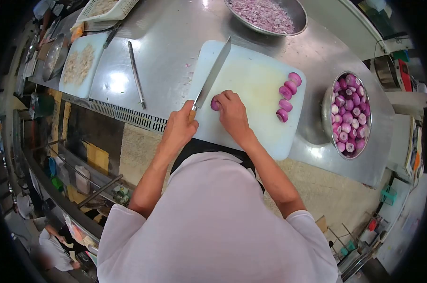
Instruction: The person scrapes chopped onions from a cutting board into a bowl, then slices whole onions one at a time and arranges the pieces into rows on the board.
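Note:
My left hand is closed around the wooden handle of a kitchen knife. Its long blade points away from me over the left side of a white cutting board. On the board, just right of the knife, my right hand has its fingers curled on a peeled purple onion, partly covered by the fingertips. Blade and onion appear slightly apart. Several onion pieces form a rough row along the board's right side.
A metal bowl of whole peeled onions stands to the right. Chopped onion fills another bowl at the back. Leftward lie a metal rod and a second board with pale chopped pieces. Another person is at lower left.

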Demonstrator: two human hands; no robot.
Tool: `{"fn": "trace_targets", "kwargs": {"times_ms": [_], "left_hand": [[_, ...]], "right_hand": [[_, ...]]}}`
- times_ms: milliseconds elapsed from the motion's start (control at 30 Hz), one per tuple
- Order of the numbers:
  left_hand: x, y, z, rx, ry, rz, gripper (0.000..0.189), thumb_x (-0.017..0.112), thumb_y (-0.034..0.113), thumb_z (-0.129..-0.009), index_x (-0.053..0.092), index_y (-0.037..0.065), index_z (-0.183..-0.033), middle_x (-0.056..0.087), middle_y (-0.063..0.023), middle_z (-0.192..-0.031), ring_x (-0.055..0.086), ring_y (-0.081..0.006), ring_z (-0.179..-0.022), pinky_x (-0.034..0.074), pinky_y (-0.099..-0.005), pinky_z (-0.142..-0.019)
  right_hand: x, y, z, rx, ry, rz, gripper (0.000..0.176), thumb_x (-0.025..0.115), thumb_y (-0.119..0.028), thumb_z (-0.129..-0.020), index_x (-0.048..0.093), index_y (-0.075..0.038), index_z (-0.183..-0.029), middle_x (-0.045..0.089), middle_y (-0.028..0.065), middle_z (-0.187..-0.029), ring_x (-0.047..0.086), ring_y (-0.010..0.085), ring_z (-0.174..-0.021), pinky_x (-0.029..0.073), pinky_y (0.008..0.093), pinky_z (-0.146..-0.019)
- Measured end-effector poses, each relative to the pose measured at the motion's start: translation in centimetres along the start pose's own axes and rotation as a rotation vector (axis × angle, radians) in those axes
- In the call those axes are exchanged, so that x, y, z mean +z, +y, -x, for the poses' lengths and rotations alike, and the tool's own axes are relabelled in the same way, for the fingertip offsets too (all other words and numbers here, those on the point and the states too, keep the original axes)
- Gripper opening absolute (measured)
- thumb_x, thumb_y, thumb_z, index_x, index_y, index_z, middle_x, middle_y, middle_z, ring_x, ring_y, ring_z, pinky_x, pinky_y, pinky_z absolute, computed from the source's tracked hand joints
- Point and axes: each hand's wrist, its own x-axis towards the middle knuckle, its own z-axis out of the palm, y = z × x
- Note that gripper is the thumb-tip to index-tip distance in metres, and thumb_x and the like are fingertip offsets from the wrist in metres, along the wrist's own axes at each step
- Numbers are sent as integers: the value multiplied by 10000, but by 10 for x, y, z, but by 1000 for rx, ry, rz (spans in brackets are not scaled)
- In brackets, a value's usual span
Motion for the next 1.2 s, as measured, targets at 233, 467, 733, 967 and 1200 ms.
{"fn": "trace_targets", "kwargs": {"times_ms": [233, 467, 733, 967, 1200], "left_hand": [[-7, 20, 4, -64, -92, -41, 346, 600, 29, -765, 509, 15, -1099, 478, -184, -653, 461, -309, -578, 419, -400, -575], [6, 21, 6, -36, -100, -99, 367, 591, 21, -768, 490, 2, -1120, 574, -284, -739, 565, -497, -749, 440, -506, -655], [0, 42, -5, -41, -119, -143, 398, 598, 20, -792, 471, 11, -1169, 628, -303, -802, 603, -525, -830, 452, -558, -692], [28, 27, -24, 92, -36, -94, 396, 608, 22, -780, 466, 23, -1150, 577, -270, -730, 582, -508, -754, 447, -512, -638], [35, 29, -13, 20, -52, -110, 375, 609, 16, -779, 476, 30, -1130, 549, -266, -672, 591, -498, -730, 443, -503, -619]], "right_hand": [[0, 2, -1, -14, -40, 61, 152, 566, 52, -810, 614, -47, -915, 595, 109, -942, 566, 330, -864, 509, 433, -727], [-2, 3, -4, -24, -39, 57, 129, 590, 24, -812, 615, -52, -913, 589, 104, -925, 564, 321, -841, 503, 434, -714], [0, 14, -3, -79, 3, 10, 130, 589, 28, -804, 613, -51, -905, 572, 115, -881, 562, 322, -811, 491, 431, -698], [-1, 15, -2, -96, 22, 1, 124, 590, 45, -780, 613, -38, -869, 593, 112, -884, 577, 321, -799, 503, 424, -694], [5, 20, 1, -130, 108, -31, 137, 588, 49, -770, 620, -40, -870, 606, 99, -879, 588, 309, -791, 510, 410, -677]]}}
